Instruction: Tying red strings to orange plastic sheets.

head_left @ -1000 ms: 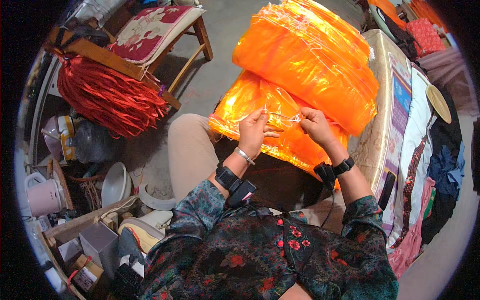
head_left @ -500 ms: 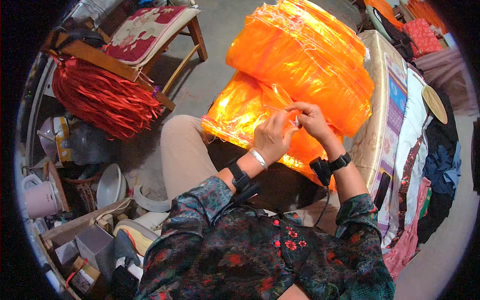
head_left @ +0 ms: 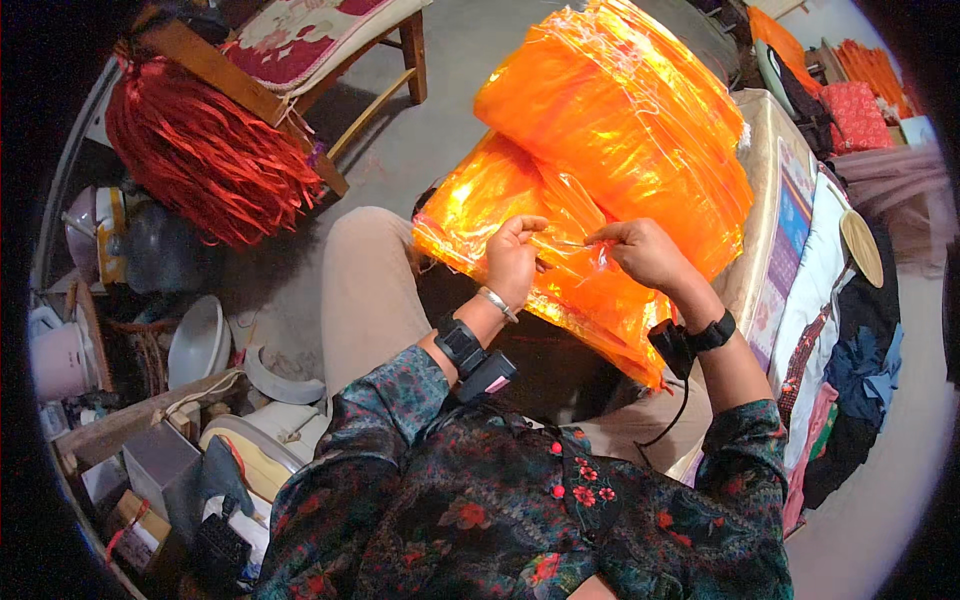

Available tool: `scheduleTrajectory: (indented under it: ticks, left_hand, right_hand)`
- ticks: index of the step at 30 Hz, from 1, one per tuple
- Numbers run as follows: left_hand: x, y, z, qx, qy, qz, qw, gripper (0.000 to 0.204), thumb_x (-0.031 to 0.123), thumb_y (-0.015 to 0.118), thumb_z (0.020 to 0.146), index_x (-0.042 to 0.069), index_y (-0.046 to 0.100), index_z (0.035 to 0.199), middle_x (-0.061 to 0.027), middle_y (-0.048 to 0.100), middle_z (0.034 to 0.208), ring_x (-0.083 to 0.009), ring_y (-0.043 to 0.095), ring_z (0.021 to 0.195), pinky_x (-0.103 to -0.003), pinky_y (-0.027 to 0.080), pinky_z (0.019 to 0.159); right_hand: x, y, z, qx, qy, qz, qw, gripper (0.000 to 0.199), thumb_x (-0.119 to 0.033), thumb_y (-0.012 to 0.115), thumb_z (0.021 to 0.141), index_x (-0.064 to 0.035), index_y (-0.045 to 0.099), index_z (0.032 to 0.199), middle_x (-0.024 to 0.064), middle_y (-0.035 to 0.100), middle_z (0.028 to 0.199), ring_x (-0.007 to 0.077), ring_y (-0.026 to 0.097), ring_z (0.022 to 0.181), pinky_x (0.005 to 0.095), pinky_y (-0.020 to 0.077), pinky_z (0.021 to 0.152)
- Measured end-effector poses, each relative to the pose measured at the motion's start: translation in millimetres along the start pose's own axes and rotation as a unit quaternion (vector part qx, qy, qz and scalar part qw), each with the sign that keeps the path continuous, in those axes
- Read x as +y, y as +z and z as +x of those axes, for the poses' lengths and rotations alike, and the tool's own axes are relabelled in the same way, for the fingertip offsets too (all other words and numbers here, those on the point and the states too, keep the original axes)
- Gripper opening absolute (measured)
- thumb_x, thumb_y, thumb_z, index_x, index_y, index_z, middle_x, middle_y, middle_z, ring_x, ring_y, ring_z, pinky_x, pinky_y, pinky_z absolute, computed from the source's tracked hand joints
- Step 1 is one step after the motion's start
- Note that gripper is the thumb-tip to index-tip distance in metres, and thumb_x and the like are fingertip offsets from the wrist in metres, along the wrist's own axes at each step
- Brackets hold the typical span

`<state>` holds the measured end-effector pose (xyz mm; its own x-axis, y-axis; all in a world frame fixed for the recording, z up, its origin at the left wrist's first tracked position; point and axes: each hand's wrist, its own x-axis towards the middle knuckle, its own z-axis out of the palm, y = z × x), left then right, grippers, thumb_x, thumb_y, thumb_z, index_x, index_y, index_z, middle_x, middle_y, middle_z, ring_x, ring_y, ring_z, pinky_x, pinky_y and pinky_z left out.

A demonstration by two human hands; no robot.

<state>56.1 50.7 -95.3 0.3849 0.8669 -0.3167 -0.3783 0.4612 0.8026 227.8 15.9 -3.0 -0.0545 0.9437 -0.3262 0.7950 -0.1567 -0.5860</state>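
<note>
A large folded bundle of shiny orange film [head_left: 620,130] lies over my lap, its edges fringed with loose white threads. Above its near fold, my right hand [head_left: 648,252] pinches a thin pale rod [head_left: 572,243] that points toward my left hand. My left hand [head_left: 514,262] is closed at the left part of the film, thumb and fingers drawn together. Whatever it grips, perhaps thread or a film edge, is too small to make out. A gap separates the two hands, with orange film beneath them.
Red ribbon strips [head_left: 200,150] hang from a wooden bar at the left, by a cushioned chair [head_left: 310,40]. A wooden crate of boxes [head_left: 160,465] stands lower left, near a white basin [head_left: 198,340]. At the right is a gold-edged padded surface [head_left: 757,240] with clothes beside it.
My hands, close together before, have drawn apart, the left one moving left and the right one slightly right. The view has shifted a little, and more of the film's near fold shows.
</note>
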Motion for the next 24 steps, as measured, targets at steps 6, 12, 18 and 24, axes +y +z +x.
scheduleTrajectory:
  ticks: [6,12,18,24]
  left_hand:
    - [1,37,-16,-0.101,0.290,0.413,0.857,0.018,-0.003,0.045,0.069,0.000,0.051,0.086,-0.0192,0.056,0.080,-0.0348,0.057,0.072,-0.039,0.045,0.060]
    - [8,51,-25,0.009,0.291,0.347,0.892,0.026,0.011,0.057,0.071,0.004,0.042,0.091,-0.0210,0.054,0.080,-0.0378,0.054,0.076,-0.042,0.042,0.063]
    - [-31,46,-9,-0.050,-0.100,0.194,0.975,0.021,0.000,0.039,0.075,0.005,0.035,0.095,-0.0138,0.050,0.058,-0.0218,0.049,0.034,-0.035,0.038,0.028]
    - [-9,27,14,0.061,-0.257,-0.041,0.964,0.020,-0.003,0.035,0.074,0.005,0.037,0.092,-0.0135,0.043,0.058,-0.0203,0.044,0.037,-0.039,0.044,0.031]
  right_hand:
    - [-6,15,3,-0.020,0.055,-0.008,0.998,0.040,-0.003,0.046,0.067,-0.0078,0.056,0.104,0.0191,0.059,0.077,0.0277,0.059,0.073,0.0342,0.0453,0.066]
    - [6,-3,4,0.025,0.046,0.222,0.974,0.040,0.004,0.041,0.066,-0.0068,0.060,0.099,0.0007,0.051,0.059,0.0073,0.046,0.050,0.0216,0.0377,0.046]
    - [2,-32,13,-0.037,0.101,0.139,0.984,0.033,0.002,0.044,0.067,-0.0076,0.063,0.092,0.0010,0.054,0.061,0.0055,0.044,0.050,0.0193,0.0379,0.047]
    - [-5,-50,31,-0.161,-0.013,-0.114,0.980,0.020,-0.006,0.053,0.066,-0.0034,0.064,0.082,0.0095,0.063,0.072,0.0191,0.060,0.068,0.0297,0.0455,0.061]
